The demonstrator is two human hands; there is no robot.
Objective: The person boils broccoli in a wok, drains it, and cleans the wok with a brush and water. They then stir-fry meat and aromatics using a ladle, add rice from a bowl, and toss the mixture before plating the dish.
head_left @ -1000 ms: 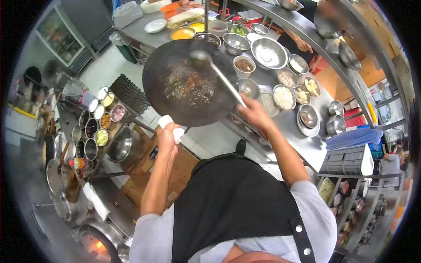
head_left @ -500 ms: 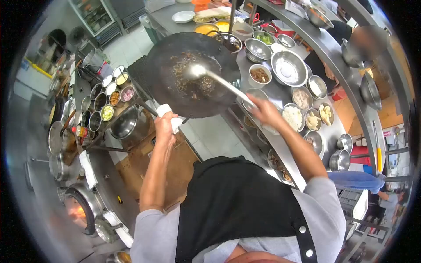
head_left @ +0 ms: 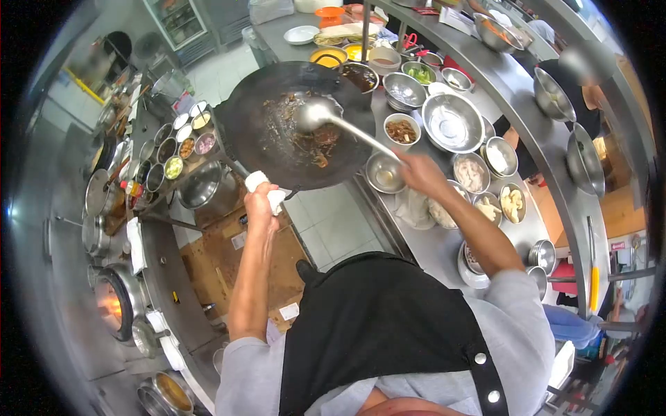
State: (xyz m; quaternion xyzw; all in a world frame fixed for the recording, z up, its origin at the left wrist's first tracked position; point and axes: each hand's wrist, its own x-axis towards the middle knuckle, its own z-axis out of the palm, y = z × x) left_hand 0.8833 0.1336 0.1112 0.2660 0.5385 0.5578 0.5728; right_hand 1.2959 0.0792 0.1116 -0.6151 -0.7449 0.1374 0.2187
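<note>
A large dark wok (head_left: 253, 142) is held up off the stove, tilted so that its inside faces me. My left hand (head_left: 260, 206) is closed around its handle, with a white cloth (head_left: 276, 200) between. Closed on the upper end of a long steel ladle (head_left: 357, 134) is my right hand (head_left: 422, 173). The ladle's round bowl lies inside the wok, over brown, oily bits of food (head_left: 319, 145). Close to the right hand stand a small steel bowl (head_left: 385, 172) and a white bowl of brown pieces (head_left: 402, 130).
On the right, a steel counter (head_left: 444, 274) carries several bowls of ingredients, with a raised shelf (head_left: 510, 97) above. Small ingredient pots (head_left: 173, 166) stand in rows at left. A lit burner (head_left: 111, 305) glows lower left. Another person (head_left: 555, 87) is beyond the shelf.
The wok has shifted slightly left in view, and its food is spread further down the inside. The ladle stays in the wok. Both hands keep their grips.
</note>
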